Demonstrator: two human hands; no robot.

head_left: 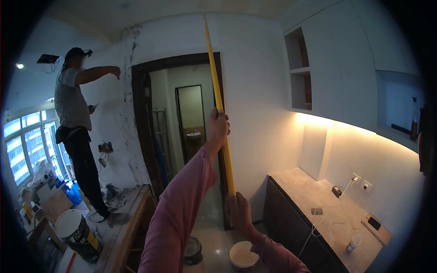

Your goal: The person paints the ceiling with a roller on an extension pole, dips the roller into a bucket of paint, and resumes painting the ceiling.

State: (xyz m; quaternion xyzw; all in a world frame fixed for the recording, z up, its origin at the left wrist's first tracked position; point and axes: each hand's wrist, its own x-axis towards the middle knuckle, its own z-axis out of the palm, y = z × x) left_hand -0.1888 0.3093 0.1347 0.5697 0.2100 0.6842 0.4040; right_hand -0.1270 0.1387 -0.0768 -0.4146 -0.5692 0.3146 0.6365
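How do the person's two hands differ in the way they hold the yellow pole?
The left hand grips the yellow pole higher up, arm stretched upward; the right hand grips it lower, near its bottom end. The left hand shows its fingers wrapped around the pole; the right hand shows mostly its back. Both are closed on the same pole, and both arms wear pink sleeves.
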